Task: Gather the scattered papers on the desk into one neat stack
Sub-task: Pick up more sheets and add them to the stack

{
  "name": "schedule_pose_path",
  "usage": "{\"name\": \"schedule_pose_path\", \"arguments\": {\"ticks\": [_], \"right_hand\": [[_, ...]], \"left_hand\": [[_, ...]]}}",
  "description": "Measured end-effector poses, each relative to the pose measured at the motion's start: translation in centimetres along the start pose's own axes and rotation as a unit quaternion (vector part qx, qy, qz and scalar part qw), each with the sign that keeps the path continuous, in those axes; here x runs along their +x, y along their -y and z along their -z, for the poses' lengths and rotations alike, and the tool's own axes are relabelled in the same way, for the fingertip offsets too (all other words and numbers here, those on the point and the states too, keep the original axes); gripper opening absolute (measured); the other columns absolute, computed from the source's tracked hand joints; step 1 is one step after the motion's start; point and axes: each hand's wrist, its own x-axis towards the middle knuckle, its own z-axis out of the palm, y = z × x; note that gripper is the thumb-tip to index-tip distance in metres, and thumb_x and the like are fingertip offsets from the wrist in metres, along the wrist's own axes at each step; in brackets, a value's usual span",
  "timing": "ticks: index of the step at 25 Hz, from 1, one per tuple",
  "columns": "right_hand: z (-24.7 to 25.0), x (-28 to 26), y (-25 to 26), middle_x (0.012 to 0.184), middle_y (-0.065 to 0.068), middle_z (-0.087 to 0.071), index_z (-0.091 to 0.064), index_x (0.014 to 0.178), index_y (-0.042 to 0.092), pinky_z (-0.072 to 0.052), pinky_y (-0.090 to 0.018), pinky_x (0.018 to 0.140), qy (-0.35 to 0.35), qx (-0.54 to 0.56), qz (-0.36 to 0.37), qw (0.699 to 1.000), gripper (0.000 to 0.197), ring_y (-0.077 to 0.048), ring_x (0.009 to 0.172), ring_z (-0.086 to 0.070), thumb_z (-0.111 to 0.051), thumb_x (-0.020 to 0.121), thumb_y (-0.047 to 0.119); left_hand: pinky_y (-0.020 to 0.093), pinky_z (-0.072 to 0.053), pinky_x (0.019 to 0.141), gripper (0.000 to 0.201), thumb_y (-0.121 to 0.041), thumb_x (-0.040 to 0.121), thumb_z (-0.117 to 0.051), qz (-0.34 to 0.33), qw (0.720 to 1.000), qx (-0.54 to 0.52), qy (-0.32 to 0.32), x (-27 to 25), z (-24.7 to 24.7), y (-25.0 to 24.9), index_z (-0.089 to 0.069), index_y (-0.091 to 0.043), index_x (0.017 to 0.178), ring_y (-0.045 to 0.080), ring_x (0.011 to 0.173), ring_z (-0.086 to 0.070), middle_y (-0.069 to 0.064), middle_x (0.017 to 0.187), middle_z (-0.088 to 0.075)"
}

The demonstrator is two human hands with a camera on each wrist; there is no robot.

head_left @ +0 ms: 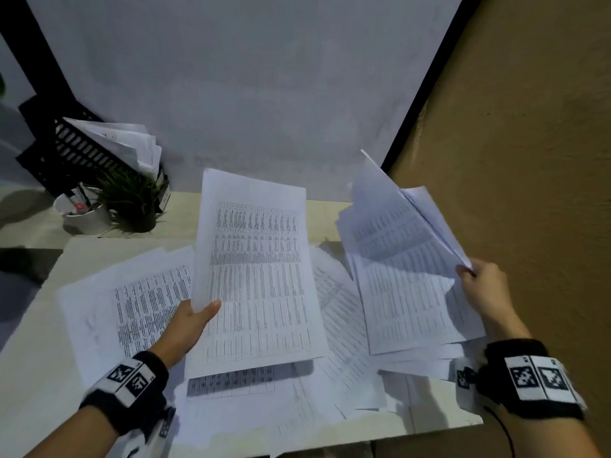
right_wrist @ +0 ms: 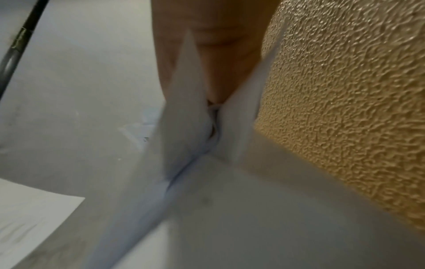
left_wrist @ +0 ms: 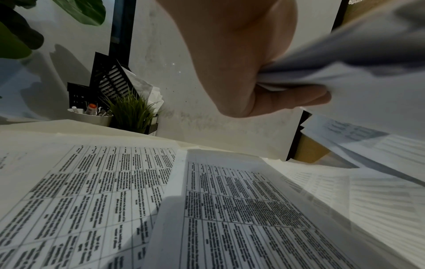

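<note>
Printed white sheets with tables lie scattered and overlapping across the desk (head_left: 39, 342). My left hand (head_left: 190, 322) pinches the left edge of a lifted sheet (head_left: 258, 276) held above the middle of the desk; the left wrist view shows the thumb (left_wrist: 299, 98) pressed under that paper (left_wrist: 358, 76). My right hand (head_left: 482, 285) grips the corner of a fanned bundle of sheets (head_left: 396, 226) raised over the right side. In the right wrist view the blurred bundle (right_wrist: 207, 163) fills the middle. More sheets (head_left: 139, 312) lie flat at the left and under both hands.
At the back left stand a black slotted file holder (head_left: 66, 150) with papers, a small green plant (head_left: 132, 200) and a white cup of pens (head_left: 86, 213). A grey wall panel rises behind the desk. A tan textured wall (head_left: 529, 160) bounds the right side.
</note>
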Motion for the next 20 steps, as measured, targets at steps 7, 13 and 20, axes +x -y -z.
{"name": "schedule_pose_path", "arguments": {"ticks": [7, 13, 20], "right_hand": [[6.2, 1.6, 0.6, 0.09, -0.029, -0.065, -0.063, 0.099, 0.014, -0.047, -0.048, 0.071, -0.213, 0.089, 0.057, 0.971, 0.029, -0.037, 0.082, -0.061, -0.042, 0.08, 0.022], [-0.3, -4.1, 4.5, 0.047, 0.014, -0.057, -0.053, 0.071, 0.015, -0.036, -0.023, 0.051, -0.017, 0.291, 0.095, 0.952, 0.024, 0.004, 0.047, -0.044, -0.049, 0.089, 0.0], [-8.9, -7.7, 6.2, 0.095, 0.002, -0.071, -0.059, 0.101, 0.013, -0.056, -0.023, 0.075, 0.193, 0.488, 0.026, 0.851, 0.035, -0.013, 0.09, -0.067, -0.056, 0.083, 0.042]], "left_hand": [[0.048, -0.041, 0.104, 0.033, -0.024, 0.089, -0.053, 0.003, 0.998, -0.065, 0.012, -0.8, 0.5, -1.1, -0.054, -0.009, 0.119, 0.03, 0.111, -0.058, 0.013, 0.116, -0.063], [0.041, -0.039, 0.106, 0.094, -0.054, 0.047, -0.081, -0.034, 0.977, -0.194, 0.087, -1.1, -1.8, -5.9, -0.051, -0.008, 0.124, 0.017, 0.109, -0.061, 0.004, 0.119, -0.064], [0.008, -0.05, 0.065, 0.016, -0.024, 0.085, -0.061, -0.102, 0.988, -0.108, 0.053, -1.6, -3.2, -8.7, -0.059, -0.012, 0.095, 0.02, 0.093, -0.069, -0.006, 0.08, -0.067]]}}
